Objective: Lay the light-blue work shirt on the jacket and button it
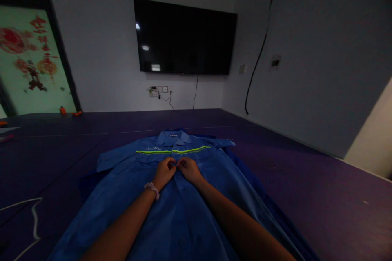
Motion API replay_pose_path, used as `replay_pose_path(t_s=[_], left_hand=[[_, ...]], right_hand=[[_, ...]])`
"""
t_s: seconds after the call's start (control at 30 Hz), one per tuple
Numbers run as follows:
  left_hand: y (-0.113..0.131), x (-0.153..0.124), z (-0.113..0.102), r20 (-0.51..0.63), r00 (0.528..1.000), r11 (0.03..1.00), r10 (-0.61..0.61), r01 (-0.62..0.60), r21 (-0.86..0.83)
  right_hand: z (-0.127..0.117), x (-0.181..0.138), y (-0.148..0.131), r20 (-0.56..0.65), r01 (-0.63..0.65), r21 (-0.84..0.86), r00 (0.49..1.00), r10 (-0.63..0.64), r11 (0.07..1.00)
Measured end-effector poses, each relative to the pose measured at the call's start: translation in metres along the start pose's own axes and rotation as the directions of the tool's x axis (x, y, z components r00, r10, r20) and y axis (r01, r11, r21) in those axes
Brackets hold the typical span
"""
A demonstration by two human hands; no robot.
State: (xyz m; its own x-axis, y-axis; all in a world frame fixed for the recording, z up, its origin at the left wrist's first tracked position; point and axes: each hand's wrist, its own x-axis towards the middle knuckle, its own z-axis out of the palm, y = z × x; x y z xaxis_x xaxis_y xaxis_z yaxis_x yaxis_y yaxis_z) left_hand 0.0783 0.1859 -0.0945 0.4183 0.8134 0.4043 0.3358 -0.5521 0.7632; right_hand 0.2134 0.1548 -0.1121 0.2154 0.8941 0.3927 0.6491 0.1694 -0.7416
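Note:
A blue short-sleeved shirt (150, 212) lies front up, its collar at the far end and a yellow-green stripe across the chest. My left hand (164, 171), with a scrunchie (152, 190) round the wrist, pinches the front placket just below the stripe. Facing it, my right hand (188, 169) pinches the placket's other side, the fingertips of both hands almost touching. Any button between the fingers is too small and dark to make out. Darker blue cloth (254, 179) shows beneath the shirt's right side.
The shirt lies on a purple surface (306, 195). A white cable (35, 220) runs along the left. Small orange things (76, 113) sit near the glass door. A television (186, 38) hangs on the far wall, and a black cable (257, 65) hangs down at the right.

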Motion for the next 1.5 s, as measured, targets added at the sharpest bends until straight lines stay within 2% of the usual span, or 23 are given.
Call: replay_pose_path(t_s=[0.4, 1.13, 1.33, 1.5], left_hand=[[0.0006, -0.0002, 0.0003, 0.000, 1.000, 1.000, -0.004, 0.004, -0.015], [-0.0062, 0.0023, 0.0030, 0.018, 1.000, 0.997, -0.001, 0.003, -0.083], [-0.0036, 0.0010, 0.0020, 0.019, 1.000, 0.999, -0.023, 0.023, -0.026], [-0.0039, -0.0002, 0.0010, 0.015, 1.000, 1.000, 0.006, -0.006, -0.026]], right_hand=[[0.0004, -0.0010, 0.0002, -0.002, -0.015, 0.043, 1.000, 0.015, 0.999], [0.0018, 0.0045, 0.0037, 0.062, -0.134, 0.062, 0.990, 0.130, 0.989], [0.0004, 0.0041, 0.0027, 0.062, -0.125, 0.078, 0.991, 0.120, 0.989], [-0.0014, 0.0019, 0.0016, 0.050, -0.103, 0.091, 0.994, 0.098, 0.991]])
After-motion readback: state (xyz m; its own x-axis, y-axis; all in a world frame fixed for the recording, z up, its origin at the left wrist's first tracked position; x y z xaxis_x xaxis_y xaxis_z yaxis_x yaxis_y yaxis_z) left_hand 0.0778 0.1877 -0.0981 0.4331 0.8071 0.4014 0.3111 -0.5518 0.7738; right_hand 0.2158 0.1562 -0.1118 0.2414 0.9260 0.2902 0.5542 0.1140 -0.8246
